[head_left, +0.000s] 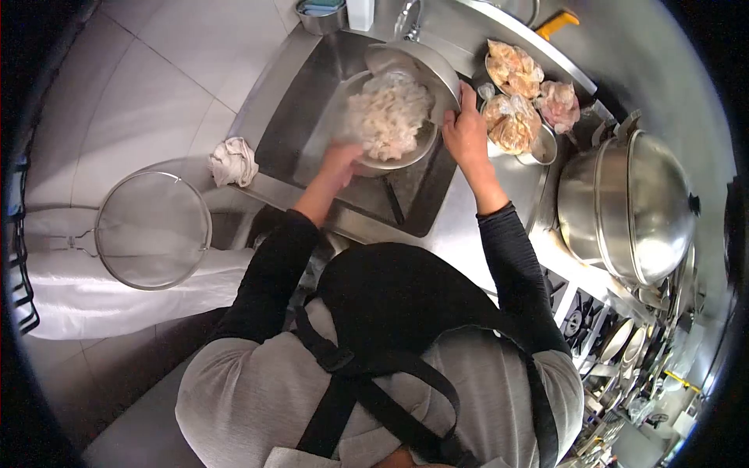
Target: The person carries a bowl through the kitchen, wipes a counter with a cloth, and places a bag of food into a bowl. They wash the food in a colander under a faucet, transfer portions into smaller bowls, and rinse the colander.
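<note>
Over the sink, a metal bowl [395, 162] holds a heap of pale, whitish food pieces [390, 117], whose exact kind I cannot make out. A second metal bowl [438, 66] is tilted on its side above the heap. My right hand [466, 129] is closed on the rim of this tilted bowl, at its right side. At the lower left, my left hand [341, 162] grips the edge of the lower bowl; motion smears it slightly and some of its fingers are hidden.
A black-handled tool [393, 201] lies in the sink [289, 136] below the faucet [409, 23]. Bagged food [513, 123] in metal containers and a big lidded pot [636, 207] stand to the right. A round mesh strainer [154, 230] and a crumpled cloth [232, 162] are at left.
</note>
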Available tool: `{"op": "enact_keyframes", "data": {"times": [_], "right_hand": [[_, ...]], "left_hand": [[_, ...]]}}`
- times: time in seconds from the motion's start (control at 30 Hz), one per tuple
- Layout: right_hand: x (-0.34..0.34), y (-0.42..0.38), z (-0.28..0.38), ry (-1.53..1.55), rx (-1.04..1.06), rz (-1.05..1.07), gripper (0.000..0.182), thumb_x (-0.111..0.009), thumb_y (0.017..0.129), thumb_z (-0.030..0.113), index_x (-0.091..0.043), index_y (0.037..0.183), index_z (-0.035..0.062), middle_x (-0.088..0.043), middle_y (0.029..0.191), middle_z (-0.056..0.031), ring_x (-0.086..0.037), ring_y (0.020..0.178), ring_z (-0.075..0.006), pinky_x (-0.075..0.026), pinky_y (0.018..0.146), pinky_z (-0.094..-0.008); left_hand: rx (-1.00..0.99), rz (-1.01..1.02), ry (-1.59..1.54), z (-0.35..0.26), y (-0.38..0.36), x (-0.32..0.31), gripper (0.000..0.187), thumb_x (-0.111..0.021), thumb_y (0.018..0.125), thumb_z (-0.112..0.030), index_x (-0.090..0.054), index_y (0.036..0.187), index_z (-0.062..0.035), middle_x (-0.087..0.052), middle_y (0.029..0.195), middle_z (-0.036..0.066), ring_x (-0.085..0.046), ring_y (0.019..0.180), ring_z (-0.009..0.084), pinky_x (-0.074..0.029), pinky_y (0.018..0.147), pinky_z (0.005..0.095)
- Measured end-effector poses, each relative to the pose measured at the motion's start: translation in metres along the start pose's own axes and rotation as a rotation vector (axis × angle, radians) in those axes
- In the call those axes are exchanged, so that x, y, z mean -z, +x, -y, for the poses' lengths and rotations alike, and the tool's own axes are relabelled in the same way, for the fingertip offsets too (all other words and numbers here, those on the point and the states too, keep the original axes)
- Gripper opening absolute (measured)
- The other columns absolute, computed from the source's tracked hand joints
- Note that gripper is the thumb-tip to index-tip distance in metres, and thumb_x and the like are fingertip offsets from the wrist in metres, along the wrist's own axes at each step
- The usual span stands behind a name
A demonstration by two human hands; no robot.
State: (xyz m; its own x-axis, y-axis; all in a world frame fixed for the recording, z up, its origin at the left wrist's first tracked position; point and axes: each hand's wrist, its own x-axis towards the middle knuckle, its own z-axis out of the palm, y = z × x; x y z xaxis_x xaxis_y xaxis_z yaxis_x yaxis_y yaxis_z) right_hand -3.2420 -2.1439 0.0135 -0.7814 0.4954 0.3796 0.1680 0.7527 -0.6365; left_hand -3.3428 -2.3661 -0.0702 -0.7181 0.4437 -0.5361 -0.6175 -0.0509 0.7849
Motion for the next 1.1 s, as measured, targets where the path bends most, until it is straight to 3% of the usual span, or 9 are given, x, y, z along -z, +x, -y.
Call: {"op": "enact_keyframes", "data": {"times": [0.2, 0.3, 0.4, 0.6, 0.73, 0.8, 0.87, 0.97, 1.1], "right_hand": [[0.004, 0.025, 0.03, -0.085, 0.343, -0.155, 0.057, -0.054, 0.085, 0.002, -0.033, 0.137, 0.0096, -0.063, 0.101, -0.0254, -0.063, 0.086, -0.0457, -0.051, 0.078, -0.0496], [-0.004, 0.034, 0.007, 0.204, -0.092, -0.097, 0.049, -0.048, 0.086, 0.001, -0.035, 0.133, -0.0004, -0.06, 0.11, -0.0263, -0.068, 0.079, -0.0315, -0.056, 0.071, -0.0448], [-0.006, 0.046, -0.019, 0.724, -0.598, 0.117, 0.048, -0.048, 0.088, 0.003, -0.032, 0.133, -0.0023, -0.056, 0.12, -0.0236, -0.066, 0.086, -0.0358, -0.06, 0.073, -0.0416], [-0.108, 0.055, -0.094, 1.355, -1.066, 0.222, 0.032, -0.044, 0.09, 0.002, -0.042, 0.12, -0.0099, -0.057, 0.109, -0.0221, -0.066, 0.083, -0.0278, -0.062, 0.07, -0.0374], [-0.157, 0.079, -0.104, 1.268, -1.067, 0.44, 0.032, -0.045, 0.091, 0.004, -0.043, 0.121, -0.0062, -0.06, 0.102, -0.017, -0.066, 0.079, -0.0278, -0.062, 0.069, -0.0376], [-0.176, 0.102, -0.129, 1.158, -1.059, 0.453, 0.035, -0.048, 0.09, 0.006, -0.044, 0.122, -0.0062, -0.061, 0.102, -0.0201, -0.067, 0.08, -0.03, -0.062, 0.066, -0.0366], [-0.184, 0.117, -0.166, -0.083, 0.188, 0.853, 0.033, -0.055, 0.087, 0.011, -0.051, 0.116, -0.0048, -0.062, 0.098, -0.0262, -0.067, 0.083, -0.0332, -0.06, 0.07, -0.0378], [-0.196, 0.121, -0.121, -0.334, -0.1, 0.469, 0.041, -0.06, 0.086, 0.024, -0.055, 0.104, -0.0134, -0.067, 0.098, -0.0262, -0.069, 0.083, -0.0361, -0.058, 0.072, -0.0393], [-0.206, 0.099, -0.123, -0.201, -0.199, 0.777, 0.042, -0.064, 0.082, 0.032, -0.062, 0.091, -0.0095, -0.068, 0.097, -0.0234, -0.067, 0.086, -0.0418, -0.056, 0.075, -0.0406]], "left_hand": [[-0.093, 0.239, -0.359, 0.033, 0.035, 0.037, 0.051, -0.06, 0.075, 0.001, -0.049, 0.125, -0.004, -0.058, 0.119, 0.012, -0.062, 0.101, 0.0302, -0.057, 0.075, 0.0497], [0.09, 0.043, -0.375, 0.057, 0.041, 0.054, 0.051, -0.061, 0.073, 0.001, -0.049, 0.122, -0.0101, -0.057, 0.116, 0.012, -0.06, 0.097, 0.0271, -0.055, 0.075, 0.0402], [-0.586, 0.244, 0.092, 0.111, 0.076, 0.097, 0.039, -0.057, 0.075, 0.001, -0.052, 0.114, -0.0004, -0.057, 0.115, 0.013, -0.061, 0.1, 0.0315, -0.056, 0.081, 0.0532], [0.026, -0.119, -0.431, 0.047, 0.018, 0.095, 0.044, -0.052, 0.074, 0.003, -0.048, 0.118, -0.0014, -0.055, 0.112, 0.014, -0.055, 0.109, 0.0351, -0.054, 0.085, 0.0549], [-0.069, -0.277, -0.454, 0.059, -0.001, 0.121, 0.063, -0.052, 0.071, 0.003, -0.039, 0.131, -0.0124, -0.052, 0.12, 0.012, -0.057, 0.107, 0.0341, -0.056, 0.079, 0.0534], [-0.141, -0.212, -0.431, 0.063, -0.007, 0.124, 0.038, -0.052, 0.079, -0.005, -0.046, 0.115, 0.0031, -0.056, 0.107, 0.017, -0.061, 0.098, 0.0347, -0.059, 0.082, 0.044], [-0.171, -0.203, -0.463, 0.068, -0.01, 0.121, 0.035, -0.052, 0.08, -0.006, -0.047, 0.113, 0.0053, -0.057, 0.108, 0.02, -0.062, 0.096, 0.0352, -0.059, 0.084, 0.0438], [-0.134, -0.369, -0.444, 0.024, -0.034, 0.12, 0.028, -0.053, 0.081, -0.004, -0.049, 0.105, 0.0089, -0.057, 0.106, 0.02, -0.063, 0.095, 0.0357, -0.055, 0.079, 0.0468], [-0.135, -0.334, -0.439, 0.027, -0.019, 0.135, 0.031, -0.055, 0.081, -0.005, -0.05, 0.109, 0.0089, -0.056, 0.113, 0.019, -0.061, 0.102, 0.0341, -0.053, 0.079, 0.0479]]}}
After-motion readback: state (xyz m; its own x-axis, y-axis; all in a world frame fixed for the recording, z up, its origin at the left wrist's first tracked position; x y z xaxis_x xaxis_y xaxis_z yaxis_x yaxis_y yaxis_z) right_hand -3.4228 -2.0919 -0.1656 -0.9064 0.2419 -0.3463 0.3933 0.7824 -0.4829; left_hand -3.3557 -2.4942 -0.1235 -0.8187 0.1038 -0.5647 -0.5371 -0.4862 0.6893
